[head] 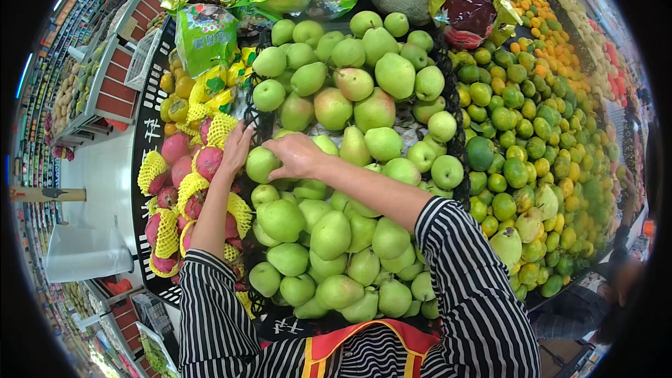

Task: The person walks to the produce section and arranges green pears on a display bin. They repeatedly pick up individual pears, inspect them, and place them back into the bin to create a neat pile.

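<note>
My right hand (298, 155) curls its thumb and fingers around a green pear (262, 165) at the left edge of the pear pile. Beside it, my left hand (239, 146) rests with extended fingers along the black mesh divider (255, 126), no fruit visible in it. Green pears (329, 235) are heaped in front of me, and farther back some with a red blush (354, 84) lie among them. Left of the divider are dragon fruits (181, 169), several in yellow foam nets (167, 233). Part of the left palm is hidden from view.
Bagged fruit in green wrappers (206, 37) and grey-green melons (401, 0) line the back. Green and orange citrus (517, 170) fills the right side, beyond another black divider (460, 131). A person (588, 299) is at the lower right. A translucent bin (86, 254) stands left.
</note>
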A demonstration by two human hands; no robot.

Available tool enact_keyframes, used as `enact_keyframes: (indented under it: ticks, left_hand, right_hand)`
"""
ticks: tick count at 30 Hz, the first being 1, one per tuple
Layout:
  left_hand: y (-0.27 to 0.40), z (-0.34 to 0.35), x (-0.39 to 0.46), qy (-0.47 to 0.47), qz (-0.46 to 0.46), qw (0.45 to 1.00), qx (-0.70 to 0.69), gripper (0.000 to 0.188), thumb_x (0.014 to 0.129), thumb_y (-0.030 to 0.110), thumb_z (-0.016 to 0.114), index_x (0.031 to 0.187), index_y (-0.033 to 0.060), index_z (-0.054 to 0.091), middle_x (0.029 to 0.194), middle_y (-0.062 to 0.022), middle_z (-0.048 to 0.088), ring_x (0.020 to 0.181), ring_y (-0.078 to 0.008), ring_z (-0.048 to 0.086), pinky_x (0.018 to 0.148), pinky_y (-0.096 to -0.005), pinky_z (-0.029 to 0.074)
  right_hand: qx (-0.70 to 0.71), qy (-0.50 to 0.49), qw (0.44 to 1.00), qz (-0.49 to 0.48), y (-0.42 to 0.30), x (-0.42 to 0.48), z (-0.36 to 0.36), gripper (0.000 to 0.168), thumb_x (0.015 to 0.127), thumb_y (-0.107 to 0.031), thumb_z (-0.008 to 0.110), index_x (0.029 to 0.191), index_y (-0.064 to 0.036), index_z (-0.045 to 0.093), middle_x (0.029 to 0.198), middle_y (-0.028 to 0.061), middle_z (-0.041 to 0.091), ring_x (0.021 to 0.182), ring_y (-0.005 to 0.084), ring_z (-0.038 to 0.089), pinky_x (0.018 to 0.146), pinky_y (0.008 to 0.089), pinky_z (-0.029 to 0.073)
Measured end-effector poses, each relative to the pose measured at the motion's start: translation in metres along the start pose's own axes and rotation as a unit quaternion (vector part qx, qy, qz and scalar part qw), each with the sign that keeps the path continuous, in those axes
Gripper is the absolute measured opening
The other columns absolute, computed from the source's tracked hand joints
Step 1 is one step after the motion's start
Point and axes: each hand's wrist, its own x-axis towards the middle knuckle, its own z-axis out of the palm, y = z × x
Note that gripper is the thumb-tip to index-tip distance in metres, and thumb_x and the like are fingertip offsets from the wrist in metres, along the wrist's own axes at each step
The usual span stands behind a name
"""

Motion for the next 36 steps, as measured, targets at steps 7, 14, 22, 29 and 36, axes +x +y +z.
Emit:
enact_keyframes:
  ticks: [7,14,22,29,36]
  left_hand:
    - [0.006,-0.009,-0.003,-0.019,-0.048,0.998,-0.024,0.048,0.105,0.040,0.045,0.128,-0.0005,0.055,0.103,-0.0184,0.066,0.097,-0.0323,0.062,0.088,-0.0426,0.046]
    - [0.020,-0.012,-0.015,0.047,-0.042,0.998,-0.022,0.051,0.106,0.041,0.046,0.126,-0.0050,0.054,0.113,-0.0118,0.063,0.098,-0.0265,0.058,0.090,-0.0388,0.046]
    - [0.026,-0.011,-0.013,0.030,-0.025,0.999,-0.031,0.042,0.105,0.038,0.048,0.107,-0.0030,0.056,0.100,-0.0189,0.062,0.094,-0.0303,0.058,0.088,-0.0402,0.045]
    - [0.001,-0.008,-0.005,-0.006,-0.046,0.999,0.002,0.040,0.106,0.031,0.047,0.123,-0.0041,0.054,0.112,-0.0166,0.062,0.107,-0.0254,0.056,0.097,-0.0348,0.042]
    - [0.055,-0.008,-0.023,0.162,0.088,0.966,0.184,0.059,0.097,0.029,0.063,0.142,-0.0024,0.044,0.135,-0.0235,0.054,0.127,-0.0380,0.050,0.111,-0.0426,0.037]
  right_hand:
    - [-0.028,0.028,0.999,-0.026,0.001,-0.004,-0.006,0.045,0.075,-0.034,0.082,0.106,-0.005,0.069,0.088,0.0183,0.071,0.085,0.0400,0.069,0.078,0.0484,0.055]
    - [-0.072,-0.013,0.997,-0.015,-0.010,-0.007,-0.019,0.011,0.077,-0.010,0.063,0.075,-0.002,0.069,0.081,0.0148,0.067,0.081,0.0352,0.069,0.069,0.0463,0.057]
    - [-0.033,0.181,0.979,-0.083,-0.010,-0.011,-0.045,0.014,0.090,-0.015,0.056,0.092,-0.006,0.067,0.089,0.0118,0.066,0.081,0.0307,0.069,0.068,0.0426,0.057]
    - [-0.091,0.383,0.917,-0.067,0.062,-0.016,-0.148,0.020,0.098,-0.022,0.053,0.101,-0.006,0.064,0.091,0.0125,0.065,0.083,0.0324,0.067,0.072,0.0434,0.055]
    - [-0.074,0.590,0.789,0.155,0.163,-0.079,-0.280,0.031,0.102,-0.027,0.051,0.091,0.000,0.064,0.085,0.0235,0.065,0.084,0.0359,0.065,0.077,0.0469,0.048]
